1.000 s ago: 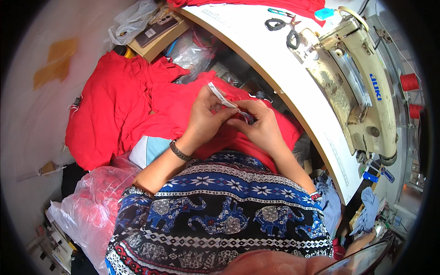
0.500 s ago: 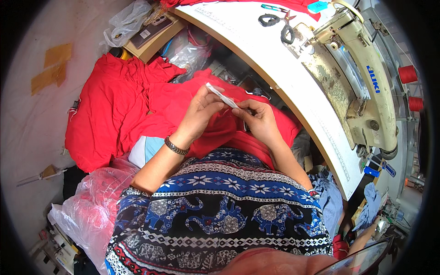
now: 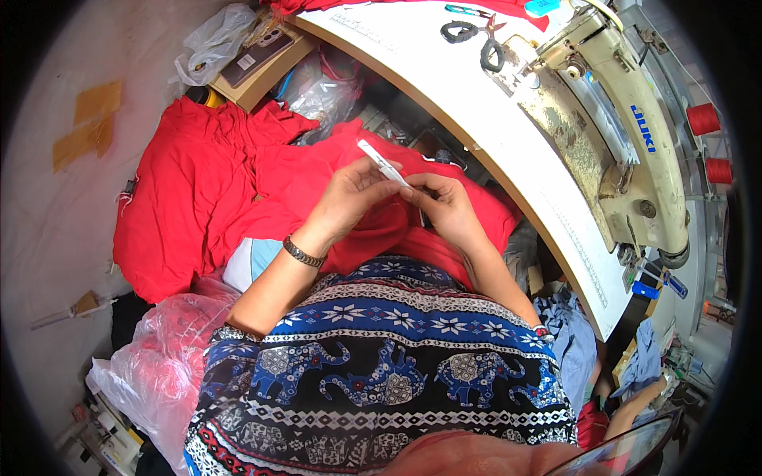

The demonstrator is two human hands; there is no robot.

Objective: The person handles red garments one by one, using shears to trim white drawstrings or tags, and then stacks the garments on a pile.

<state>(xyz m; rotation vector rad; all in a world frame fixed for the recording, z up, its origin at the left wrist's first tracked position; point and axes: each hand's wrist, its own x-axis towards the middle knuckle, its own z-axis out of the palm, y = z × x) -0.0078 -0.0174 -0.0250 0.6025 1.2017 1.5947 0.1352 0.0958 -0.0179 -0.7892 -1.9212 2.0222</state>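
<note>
A narrow white strip [image 3: 381, 164], perhaps folded paper or a label tape, is held up over the red cloth. My left hand [image 3: 361, 190] pinches it along its middle, its upper end sticking out past the fingers. At the strip's lower right end, the thumb and fingers of my right hand [image 3: 440, 202] are closed on it, close to the left fingertips. Beneath both hands, red fabric [image 3: 305, 170] lies over my lap and spreads into a large heap on the left. What is printed on the strip is too small to make out.
To the right stands a white table [image 3: 476, 119] with a sewing machine [image 3: 635, 135] and black-handled scissors [image 3: 480, 40]. Red thread spools [image 3: 703, 119] are beyond it. A pink-tinted plastic bag [image 3: 171, 341] sits at lower left, a cardboard box [image 3: 266, 71] behind. Another person's arm [image 3: 635, 404] shows at lower right.
The white strip has tilted a little more upright, and more of its upper end shows above my left fingers. Both hands stay nearly in place.
</note>
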